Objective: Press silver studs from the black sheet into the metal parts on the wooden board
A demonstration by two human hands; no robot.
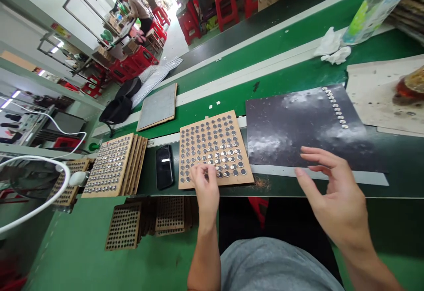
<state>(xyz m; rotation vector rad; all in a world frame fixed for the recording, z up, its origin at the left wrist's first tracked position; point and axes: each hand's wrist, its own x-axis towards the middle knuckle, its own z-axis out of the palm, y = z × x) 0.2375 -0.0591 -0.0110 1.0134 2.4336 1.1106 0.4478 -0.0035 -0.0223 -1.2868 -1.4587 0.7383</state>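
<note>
My left hand [204, 185] rests with its fingers pinched together on the near part of a square wooden board [215, 149], which has a grid of holes filled with small metal button cells. Whether a cell lies between those fingers is hidden. My right hand [326, 185] hovers with fingers spread just over the near edge of a black mottled mat [298, 127]. A curved row of silver button cells [334, 107] lies along the mat's far right side. A black smartphone [164, 167] lies to the left of the board.
Stacked wooden boards of cells [109, 165] stand further left, with more perforated boards [124, 227] below the bench edge. A grey slab [157, 107] lies beyond. Crumpled tissue [331, 46] sits far right. A white cable [33, 198] loops at left. A co-worker [137, 10] stands in the background among red stools.
</note>
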